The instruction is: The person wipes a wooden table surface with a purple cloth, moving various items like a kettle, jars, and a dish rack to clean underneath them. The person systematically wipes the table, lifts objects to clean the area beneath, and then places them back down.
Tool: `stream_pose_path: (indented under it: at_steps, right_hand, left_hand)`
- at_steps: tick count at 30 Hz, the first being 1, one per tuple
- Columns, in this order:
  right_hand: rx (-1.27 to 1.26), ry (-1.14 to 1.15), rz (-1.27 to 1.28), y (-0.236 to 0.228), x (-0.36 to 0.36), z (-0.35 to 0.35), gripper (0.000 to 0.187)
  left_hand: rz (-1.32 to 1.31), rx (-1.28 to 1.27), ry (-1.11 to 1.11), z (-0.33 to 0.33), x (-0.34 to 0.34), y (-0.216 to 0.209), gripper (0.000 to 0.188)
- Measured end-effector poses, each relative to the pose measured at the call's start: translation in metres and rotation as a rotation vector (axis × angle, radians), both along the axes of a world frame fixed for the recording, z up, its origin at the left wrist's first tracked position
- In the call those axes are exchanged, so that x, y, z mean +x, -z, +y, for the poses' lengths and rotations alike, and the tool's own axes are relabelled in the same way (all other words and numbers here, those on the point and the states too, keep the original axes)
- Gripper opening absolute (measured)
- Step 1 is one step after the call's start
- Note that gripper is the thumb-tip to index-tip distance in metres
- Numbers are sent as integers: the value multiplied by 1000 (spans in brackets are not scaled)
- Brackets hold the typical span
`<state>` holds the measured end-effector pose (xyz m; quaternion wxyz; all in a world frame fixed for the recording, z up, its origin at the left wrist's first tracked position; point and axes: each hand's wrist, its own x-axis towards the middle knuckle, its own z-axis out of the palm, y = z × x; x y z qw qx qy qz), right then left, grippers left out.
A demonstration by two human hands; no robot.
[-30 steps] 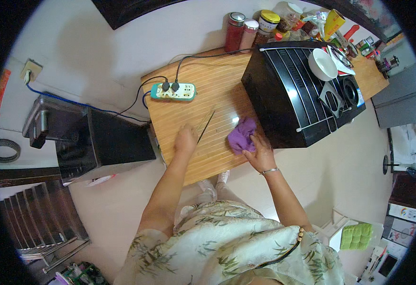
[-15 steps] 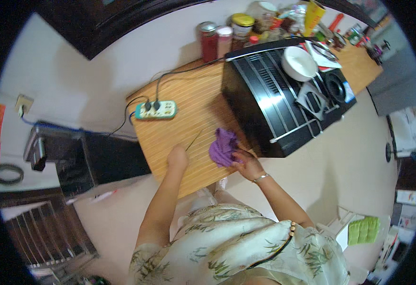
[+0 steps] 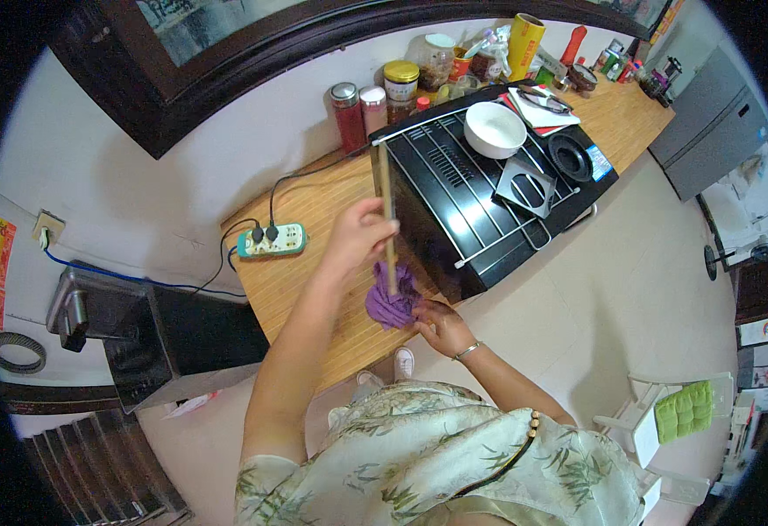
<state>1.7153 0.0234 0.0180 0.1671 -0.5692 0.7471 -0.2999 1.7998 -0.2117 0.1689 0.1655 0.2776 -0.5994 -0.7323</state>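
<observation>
My left hand (image 3: 362, 237) is raised over the wooden counter (image 3: 327, 302), its fingers pinched around a slim brown stick (image 3: 387, 188). The stick stands nearly upright in the picture, its lower end against a crumpled purple cloth (image 3: 386, 309). With my right hand (image 3: 444, 330) I grip the cloth's right side near the counter's front edge; that wrist wears a bangle. Just right of both hands is a black oven-like appliance (image 3: 437, 250). Whether the stick's lower end is wrapped in the cloth or only in front of it, I cannot tell.
A white power strip with teal edges (image 3: 271, 240) holds two plugs, left on the counter. On the appliance lie a wire rack (image 3: 454, 206), a white bowl (image 3: 494, 131), a metal plate (image 3: 525, 186) and a black ring (image 3: 570, 158). Jars (image 3: 400, 81) line the wall.
My left hand has risen from the counter and moved right, bringing the stick up in front of the cloth. The right hand still grips the cloth. The whole view has shifted.
</observation>
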Motion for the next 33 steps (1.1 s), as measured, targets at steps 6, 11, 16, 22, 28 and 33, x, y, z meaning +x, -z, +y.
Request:
stream_pose_path:
  at_steps: [6,11,16,22,28,33]
  right_hand:
    - [-174,32,-51,-3,1,6,30]
    - [-216,85,-122,-11,4,21,24]
    - [-36,154,-197,-6,-4,27,27]
    - [-41,31,68,20,8,-17,52]
    - [224,152,202,79,48,-91,84]
    - [207,128,375,88,52,-126,79]
  left_hand:
    - [115,153,-54,27,-61,-24,61]
    - [130,89,-53,28,-46,-32,48]
    - [129,20,-226,-19,16,25,41]
    - [-203,154,-614,-59,132,134,37]
    - [-365,62,-650,-64,207,189,37]
    - [-388,-576,-568,-121,241,249,45]
